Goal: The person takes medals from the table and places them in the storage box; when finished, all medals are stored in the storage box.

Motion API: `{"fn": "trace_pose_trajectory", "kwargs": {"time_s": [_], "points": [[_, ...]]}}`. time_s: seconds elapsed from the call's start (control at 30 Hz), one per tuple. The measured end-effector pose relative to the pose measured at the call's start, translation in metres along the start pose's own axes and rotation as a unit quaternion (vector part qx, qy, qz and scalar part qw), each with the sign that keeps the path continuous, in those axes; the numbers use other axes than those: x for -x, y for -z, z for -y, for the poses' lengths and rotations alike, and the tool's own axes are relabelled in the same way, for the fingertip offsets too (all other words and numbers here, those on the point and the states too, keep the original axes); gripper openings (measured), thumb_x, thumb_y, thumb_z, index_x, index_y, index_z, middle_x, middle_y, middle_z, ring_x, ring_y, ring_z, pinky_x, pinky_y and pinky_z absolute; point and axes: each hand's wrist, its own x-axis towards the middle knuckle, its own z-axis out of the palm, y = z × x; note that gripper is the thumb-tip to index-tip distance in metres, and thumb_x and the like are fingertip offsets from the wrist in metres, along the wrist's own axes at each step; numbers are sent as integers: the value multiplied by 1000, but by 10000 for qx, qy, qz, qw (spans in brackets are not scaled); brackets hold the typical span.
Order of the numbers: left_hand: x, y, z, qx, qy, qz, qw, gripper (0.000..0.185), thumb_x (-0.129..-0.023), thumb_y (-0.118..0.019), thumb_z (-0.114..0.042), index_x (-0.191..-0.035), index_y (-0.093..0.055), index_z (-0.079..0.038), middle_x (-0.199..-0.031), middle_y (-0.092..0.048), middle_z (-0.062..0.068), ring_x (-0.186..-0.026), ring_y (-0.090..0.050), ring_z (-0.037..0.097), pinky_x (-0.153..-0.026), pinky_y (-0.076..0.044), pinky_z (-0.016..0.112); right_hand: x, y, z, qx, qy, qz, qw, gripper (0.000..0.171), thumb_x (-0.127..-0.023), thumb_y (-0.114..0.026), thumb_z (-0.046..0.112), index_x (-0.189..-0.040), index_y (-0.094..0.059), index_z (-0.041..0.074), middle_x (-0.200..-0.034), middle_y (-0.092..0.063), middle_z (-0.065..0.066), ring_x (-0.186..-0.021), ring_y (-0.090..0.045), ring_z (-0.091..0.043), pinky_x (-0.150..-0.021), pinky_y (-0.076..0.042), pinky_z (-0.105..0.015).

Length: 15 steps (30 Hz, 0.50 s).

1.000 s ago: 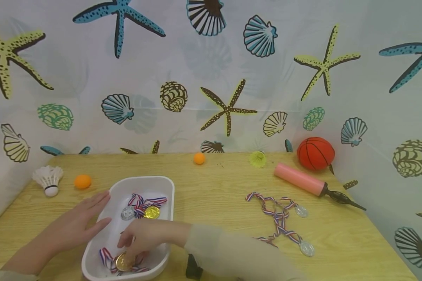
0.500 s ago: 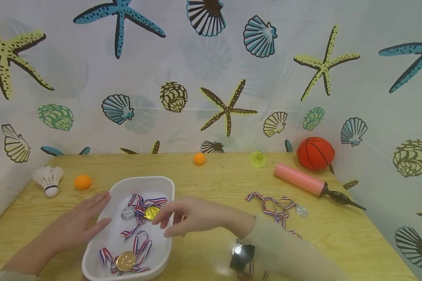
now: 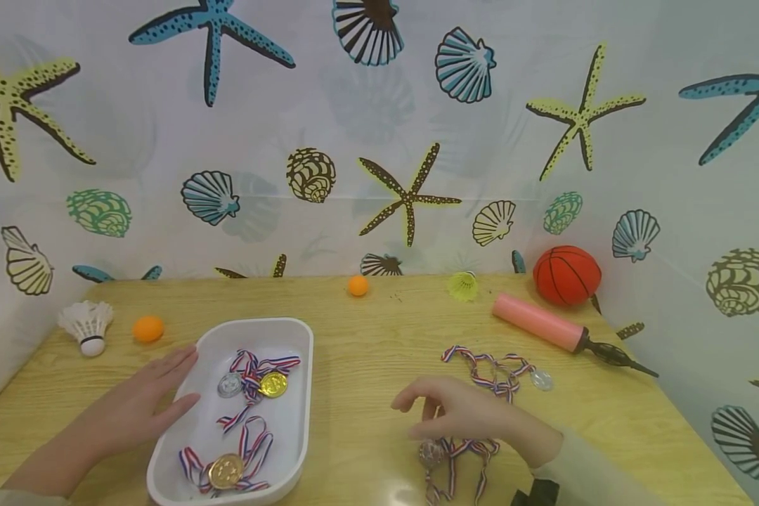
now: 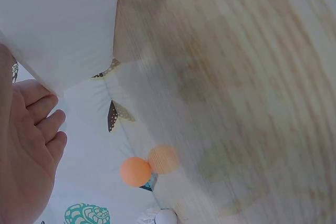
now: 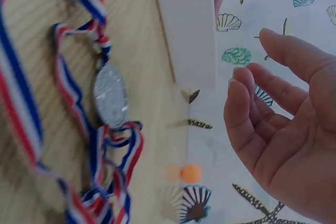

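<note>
Right hand relaxed, fingers loose, holding nothing, over silver medal; best pinched by its ribbon. Left hand flat, steadying white tray.

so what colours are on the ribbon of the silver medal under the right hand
Red, white and blue stripes, clearest in the right wrist view.
</note>
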Motion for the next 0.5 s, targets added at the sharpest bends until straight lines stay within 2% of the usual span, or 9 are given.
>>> {"fn": "trace_pose_trajectory", "kwargs": {"time_s": [0.13,0.3,0.5], "points": [[0,-2,1,-30,-98,-70,9999,65,-93,-52,-38,-137,-37,6,-142,-32,23,-126,-30,45,-105,-20,53,14,-2,-20,319,-163,-215,9991,35,-82,-71,16,-115,-60,10,-107,-58,-9,-68,-58,-7,-57,-50,-23],[1,-3,3,-63,-175,-160,9997,64,-92,-53,-37,-137,-37,6,-141,-33,24,-125,-31,45,-107,-18,49,22,-6,-39,784,-329,-290,9960,39,-78,-74,20,-113,-60,10,-102,-55,-2,-62,-51,-3,-54,-46,-21],[1,-3,1,-64,-128,-155,9998,64,-92,-53,-38,-137,-38,5,-141,-34,23,-125,-31,45,-107,-18,49,24,-12,-50,1240,-341,-260,9914,41,-73,-76,27,-107,-59,11,-96,-51,5,-80,-51,-8,-71,-48,-23]]}}
